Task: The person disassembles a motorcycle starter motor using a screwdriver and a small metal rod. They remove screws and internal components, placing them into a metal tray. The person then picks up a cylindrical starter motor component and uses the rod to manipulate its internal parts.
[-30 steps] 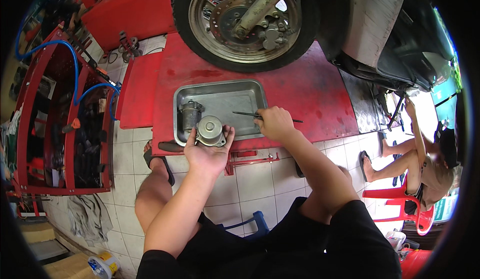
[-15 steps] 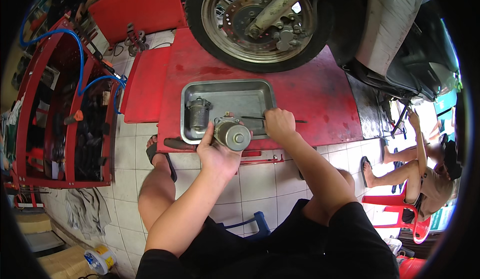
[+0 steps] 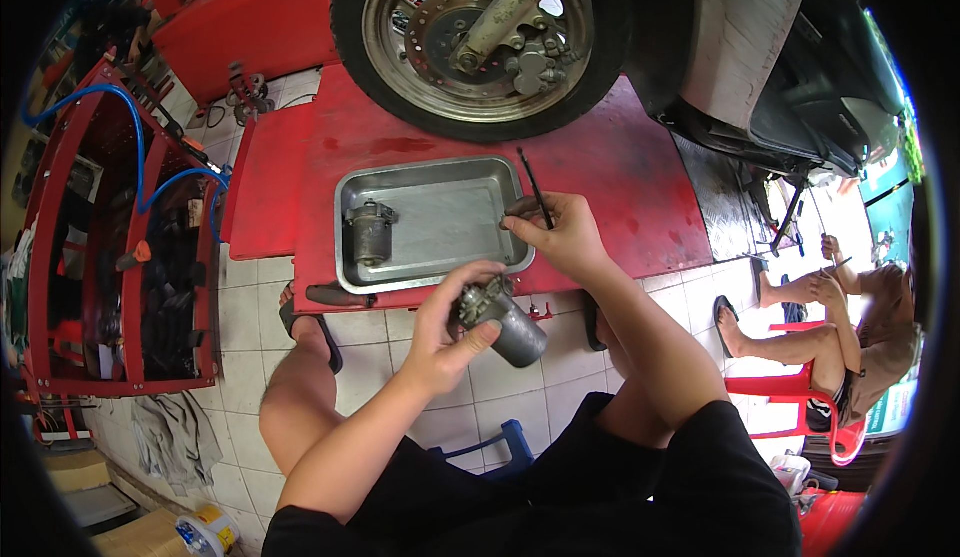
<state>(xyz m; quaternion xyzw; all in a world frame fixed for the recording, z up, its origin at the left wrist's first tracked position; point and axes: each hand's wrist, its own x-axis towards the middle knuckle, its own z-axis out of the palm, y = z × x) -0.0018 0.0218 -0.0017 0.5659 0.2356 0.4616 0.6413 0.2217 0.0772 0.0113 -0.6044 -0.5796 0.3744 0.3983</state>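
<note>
My left hand (image 3: 440, 342) grips a grey metal starter motor (image 3: 517, 335) by its flanged end, in front of the tray's near edge. The motor is tilted, its smooth rounded can pointing down and right. In my right hand (image 3: 568, 242) is a slim black rod (image 3: 533, 179), pinched between thumb and fingers over the right side of the metal tray (image 3: 430, 166). The rod points up and away; its lower end is hidden by the hand. A second similar motor (image 3: 372, 237) stands inside the tray at the left.
The tray sits on a red platform (image 3: 640, 187) below a motorcycle's front wheel (image 3: 365, 77). A red tool cart (image 3: 135, 372) with a blue hose (image 3: 140, 147) stands left. A blue stool (image 3: 515, 444) is beneath me. Another person (image 3: 880, 327) sits on a red chair (image 3: 850, 437) at right.
My left hand has turned the motor from its round end facing up to lying tilted, and drawn it nearer. My right hand has swung the rod from level to upright.
</note>
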